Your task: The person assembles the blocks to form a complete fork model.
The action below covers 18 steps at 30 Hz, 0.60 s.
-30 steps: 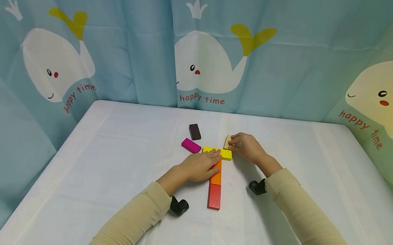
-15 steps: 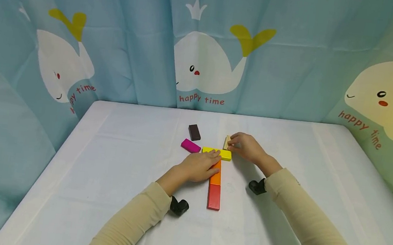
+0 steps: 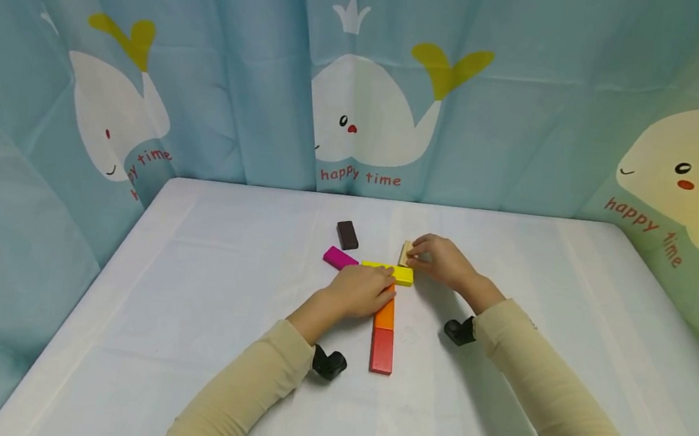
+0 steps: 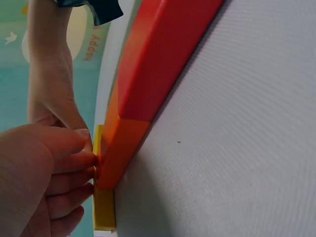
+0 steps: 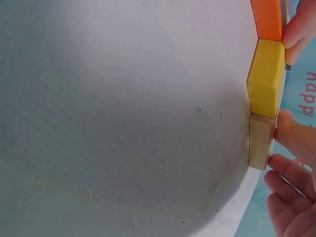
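A yellow block [image 3: 404,276] lies crosswise at the far end of an orange block [image 3: 385,317], and a red block [image 3: 381,353] continues the line nearer the person. My left hand [image 3: 361,291] rests over the yellow and orange blocks, fingertips on them and partly covering both. At the far side of the yellow block's right end, a plain wooden block [image 5: 261,140] stands against it. My right hand [image 3: 444,262] has thumb and index finger on that wooden block, covering part of it in the head view; the other fingers are bent loosely.
Left of the yellow block lies a magenta block [image 3: 338,257], partly behind the left hand. Farther back is a dark brown block [image 3: 347,235]. A white cloth covers the table [image 3: 197,286], and a blue whale-print curtain [image 3: 241,88] hangs behind.
My left hand has shifted slightly right and drawn its fingers and thumb closer together over the blocks. The right hand and the wooden block stay nearly where they were.
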Tool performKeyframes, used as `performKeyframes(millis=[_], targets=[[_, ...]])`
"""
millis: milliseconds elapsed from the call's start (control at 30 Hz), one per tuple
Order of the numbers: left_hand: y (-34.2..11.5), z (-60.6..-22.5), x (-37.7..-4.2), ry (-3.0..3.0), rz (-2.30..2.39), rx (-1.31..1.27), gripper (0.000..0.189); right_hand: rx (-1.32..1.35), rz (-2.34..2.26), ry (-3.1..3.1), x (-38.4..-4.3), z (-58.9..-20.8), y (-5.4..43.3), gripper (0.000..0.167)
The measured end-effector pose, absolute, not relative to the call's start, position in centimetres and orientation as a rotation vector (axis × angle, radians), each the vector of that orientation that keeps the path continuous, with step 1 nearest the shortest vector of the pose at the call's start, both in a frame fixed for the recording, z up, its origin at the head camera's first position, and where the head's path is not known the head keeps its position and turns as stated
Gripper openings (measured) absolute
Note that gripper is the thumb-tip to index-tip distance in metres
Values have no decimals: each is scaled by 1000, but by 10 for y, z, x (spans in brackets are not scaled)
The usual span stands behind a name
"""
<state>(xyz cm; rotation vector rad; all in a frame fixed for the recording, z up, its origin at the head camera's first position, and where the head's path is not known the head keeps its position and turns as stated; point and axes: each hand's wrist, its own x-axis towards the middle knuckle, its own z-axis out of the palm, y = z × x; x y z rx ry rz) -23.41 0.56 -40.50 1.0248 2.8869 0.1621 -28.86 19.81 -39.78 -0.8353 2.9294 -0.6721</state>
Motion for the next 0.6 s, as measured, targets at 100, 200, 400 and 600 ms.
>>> performKeyframes(millis=[100, 200, 400, 600], targets=[[6, -406, -236, 2887, 181, 1016, 39, -817, -678, 2928, -290, -399, 198, 21], [6, -405, -237, 2892, 200, 1021, 38, -797, -680, 2931, -290, -400, 197, 22], [4, -404, -237, 2908, 247, 1037, 38, -779, -686, 2935, -288, -399, 195, 24], [0, -404, -239, 2914, 284, 990, 43, -760, -675, 2937, -285, -398, 196, 26]])
